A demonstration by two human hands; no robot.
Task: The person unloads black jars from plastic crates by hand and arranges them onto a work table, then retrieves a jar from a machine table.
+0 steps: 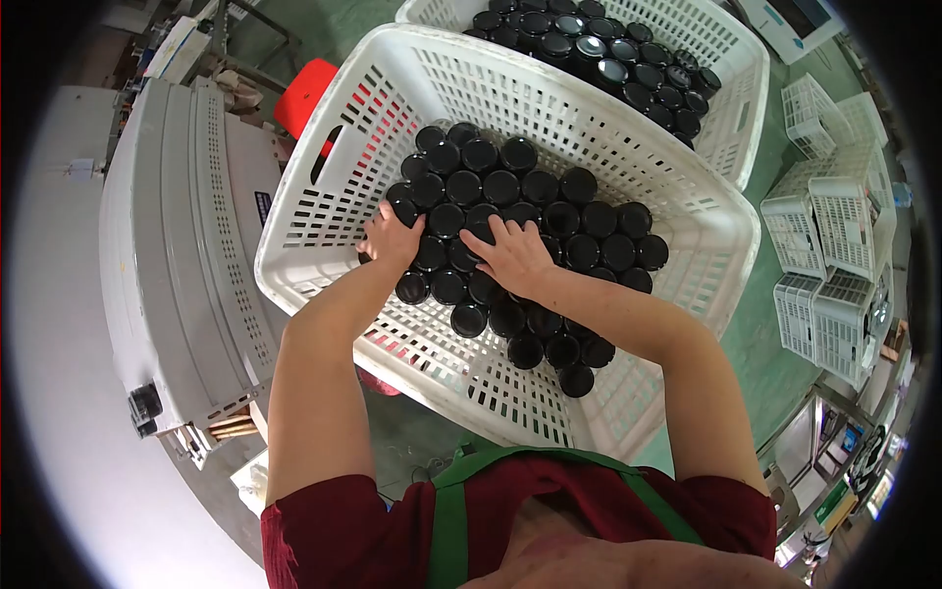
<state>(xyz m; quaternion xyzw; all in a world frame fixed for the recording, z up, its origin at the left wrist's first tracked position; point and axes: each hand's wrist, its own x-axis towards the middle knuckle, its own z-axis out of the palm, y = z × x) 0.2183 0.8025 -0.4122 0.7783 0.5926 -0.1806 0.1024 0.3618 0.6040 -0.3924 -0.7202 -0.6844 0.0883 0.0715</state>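
My half-curled left hand (391, 239) and spread right hand (515, 259) touched black, plastic-looking cylinders (501, 187), packed closely, probably for support; grips unclear.

- We have open access from above into the white crate (569, 120).
- Tightly packed black cylinders (501, 187) leave us only slim gaps between them.
- We find bare room inside at the crate's right end.
- Its far wall and a second crate (731, 54) block us ahead.
- A grey machine (182, 236) bars our left; green floor (760, 348) opens rightward.
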